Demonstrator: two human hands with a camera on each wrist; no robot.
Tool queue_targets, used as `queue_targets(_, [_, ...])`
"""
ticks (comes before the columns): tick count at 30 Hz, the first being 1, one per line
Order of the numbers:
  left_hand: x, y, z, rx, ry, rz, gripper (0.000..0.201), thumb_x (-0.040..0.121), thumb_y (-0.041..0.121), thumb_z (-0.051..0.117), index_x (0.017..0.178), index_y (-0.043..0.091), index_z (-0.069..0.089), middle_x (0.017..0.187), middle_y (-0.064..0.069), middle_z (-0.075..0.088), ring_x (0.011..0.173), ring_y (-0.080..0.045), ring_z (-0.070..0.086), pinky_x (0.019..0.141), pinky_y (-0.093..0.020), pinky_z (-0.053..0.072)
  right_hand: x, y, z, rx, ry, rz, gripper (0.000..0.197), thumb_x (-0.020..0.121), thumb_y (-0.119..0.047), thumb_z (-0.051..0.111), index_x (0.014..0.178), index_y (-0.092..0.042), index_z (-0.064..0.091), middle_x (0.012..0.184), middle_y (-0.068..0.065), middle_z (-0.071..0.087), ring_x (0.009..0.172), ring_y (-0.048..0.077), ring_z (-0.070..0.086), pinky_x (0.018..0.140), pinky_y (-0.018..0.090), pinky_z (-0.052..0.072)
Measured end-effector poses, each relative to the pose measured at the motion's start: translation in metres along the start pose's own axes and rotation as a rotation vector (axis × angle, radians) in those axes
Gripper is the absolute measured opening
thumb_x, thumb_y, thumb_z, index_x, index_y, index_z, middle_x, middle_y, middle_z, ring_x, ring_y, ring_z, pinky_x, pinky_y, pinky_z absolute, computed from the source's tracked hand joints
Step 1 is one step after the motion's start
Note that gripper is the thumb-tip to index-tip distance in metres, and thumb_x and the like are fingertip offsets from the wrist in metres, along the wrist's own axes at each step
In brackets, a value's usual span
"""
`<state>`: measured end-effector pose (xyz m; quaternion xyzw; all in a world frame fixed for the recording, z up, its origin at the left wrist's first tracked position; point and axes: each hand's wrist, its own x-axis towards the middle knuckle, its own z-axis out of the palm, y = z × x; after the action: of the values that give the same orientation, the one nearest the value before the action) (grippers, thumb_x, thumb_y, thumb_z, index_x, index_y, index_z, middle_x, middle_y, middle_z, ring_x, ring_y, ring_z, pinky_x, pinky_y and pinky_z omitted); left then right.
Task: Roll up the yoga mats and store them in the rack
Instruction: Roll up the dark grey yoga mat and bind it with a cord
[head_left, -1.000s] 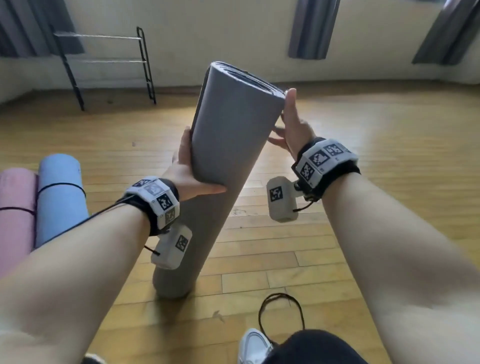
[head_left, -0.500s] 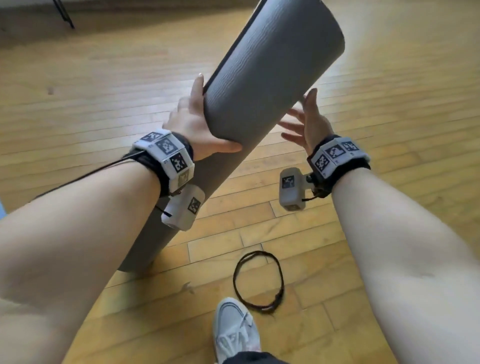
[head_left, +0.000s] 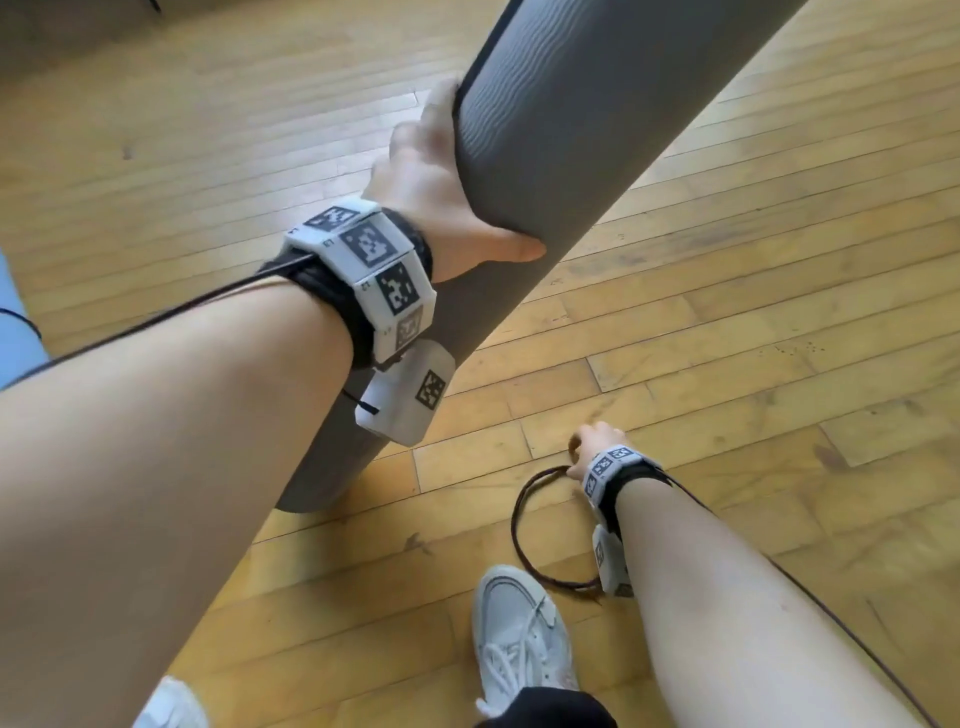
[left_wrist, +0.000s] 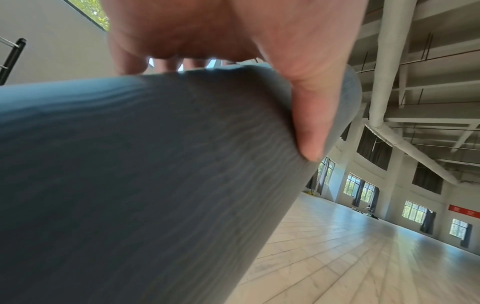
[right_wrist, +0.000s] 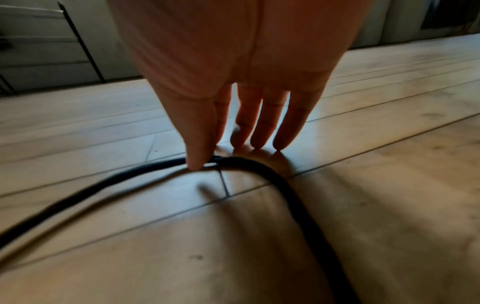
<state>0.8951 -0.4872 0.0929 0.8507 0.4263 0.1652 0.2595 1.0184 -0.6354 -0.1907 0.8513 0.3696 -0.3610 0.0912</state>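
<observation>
A rolled grey mat (head_left: 561, 171) stands tilted on a wooden floor (head_left: 727, 322), its lower end on the boards and its upper part leaning away to the right, steadied by the left hand (head_left: 441, 202) alone. The left fingers (head_left: 441, 104) curl round the far side of the roll while the thumb presses across its near face, as the left wrist view shows. The right hand (head_left: 592, 447) reaches down to a dark elastic loop (head_left: 519, 525) lying flat beside a white shoe (head_left: 519, 639); in the right wrist view the thumb tip touches the cord and the other fingers (right_wrist: 262, 123) hang straight and close together, tips at the floor, with no pinch made out.

The mat looks like soft, ribbed foam, probably light but springy and likely to unwind if released, so a grip wrapped round its middle seems soundest until the band goes on. The thin cord, lying flush on the planks, will probably need a fingertip pinch to lift.

The setting is a large hall with pale walls, tall windows and exposed pipes overhead. A black metal rack (right_wrist: 80, 41) stands by the wall, well apart from the mat. A blue mat (head_left: 15, 322) shows at the left edge.
</observation>
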Motion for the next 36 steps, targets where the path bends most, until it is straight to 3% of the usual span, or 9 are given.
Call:
queue_targets(8, [-0.010,0.002,0.007,0.066,-0.066,0.017,0.126,0.047,0.056,0.083,0.148,0.038,0.010,0.138,-0.001,0.036,0.122,-0.021,0.041,0.095,-0.044,0.047,0.004,0.005,0.009,-0.172,-0.015,0.012,0.025,0.094,-0.021,0.054,0.116,-0.013,0.063,0.117,0.007,0.060,0.107,0.025,0.056,0.089,0.034,0.050])
queue_targets(11, [-0.012,0.002,0.007,0.070,-0.077,0.020,0.125,0.050,0.054,0.084,0.148,0.039,0.008,0.138,-0.001,0.036,0.122,-0.021,0.042,0.092,-0.040,0.047,0.002,0.004,0.004,-0.100,-0.077,0.043,0.031,0.093,-0.024,0.057,0.121,-0.011,0.063,0.119,0.011,0.062,0.110,0.031,0.059,0.094,0.042,0.050])
queue_targets(14, [-0.016,0.004,0.007,0.075,-0.073,0.029,0.124,0.050,0.053,0.085,0.147,0.040,0.009,0.137,0.000,0.036,0.121,-0.020,0.042,0.092,-0.036,0.045,-0.002,0.006,-0.009,0.042,-0.044,0.060,0.034,0.095,-0.026,0.056,0.124,-0.010,0.057,0.126,0.009,0.058,0.118,0.034,0.054,0.096,0.039,0.046])
queue_targets(17, [-0.021,0.004,0.007,0.056,-0.070,0.032,0.123,0.047,0.053,0.085,0.145,0.043,0.011,0.136,0.001,0.038,0.120,-0.021,0.045,0.094,-0.040,0.047,-0.006,0.008,-0.021,0.186,0.008,0.077,0.025,0.095,-0.027,0.056,0.115,-0.012,0.059,0.119,0.008,0.063,0.109,0.028,0.058,0.098,0.043,0.046])
queue_targets(21, [-0.027,0.002,0.001,0.051,-0.065,0.044,0.124,0.044,0.054,0.085,0.144,0.044,0.011,0.137,0.001,0.038,0.120,-0.021,0.044,0.095,-0.042,0.047,-0.020,0.005,-0.044,0.545,0.085,0.067,0.024,0.095,-0.015,0.051,0.117,-0.009,0.057,0.110,0.010,0.064,0.099,0.025,0.065,0.084,0.034,0.052])
queue_targets(24, [-0.035,-0.002,-0.008,0.022,-0.058,0.038,0.123,0.046,0.051,0.087,0.142,0.044,0.010,0.134,0.003,0.036,0.113,-0.015,0.043,0.088,-0.034,0.045,-0.042,0.006,-0.079,0.820,0.185,0.043,0.025,0.096,-0.007,0.039,0.119,-0.012,0.047,0.106,0.010,0.059,0.066,0.016,0.063,0.053,0.022,0.048])
queue_targets(25, [-0.039,-0.003,-0.014,0.006,-0.055,0.035,0.123,0.046,0.049,0.087,0.141,0.045,0.010,0.132,0.003,0.036,0.109,-0.014,0.043,0.086,-0.033,0.045,-0.053,0.004,-0.095,0.924,0.234,0.027,0.024,0.097,-0.006,0.037,0.117,-0.014,0.045,0.107,0.011,0.059,0.061,0.014,0.061,0.050,0.021,0.046])
queue_targets(31, [-0.066,-0.025,-0.059,-0.042,0.006,-0.019,0.123,0.044,0.049,0.088,0.138,0.046,0.008,0.125,0.006,0.034,0.105,-0.016,0.045,0.085,-0.037,0.049,-0.147,-0.013,-0.216,1.437,0.515,-0.296,0.026,0.100,-0.003,0.030,0.105,-0.016,0.052,0.091,0.005,0.051,0.078,0.017,0.064,0.069,0.030,0.054])
queue_targets(36, [-0.097,-0.059,-0.104,-0.135,0.064,-0.087,0.119,0.042,0.043,0.091,0.125,0.053,0.006,0.116,0.009,0.030,0.107,-0.019,0.043,0.094,-0.045,0.047,-0.262,-0.066,-0.282,1.424,0.687,-0.736,0.036,0.099,-0.003,0.032,0.107,-0.024,0.061,0.104,-0.004,0.066,0.105,0.012,0.064,0.085,0.031,0.055])
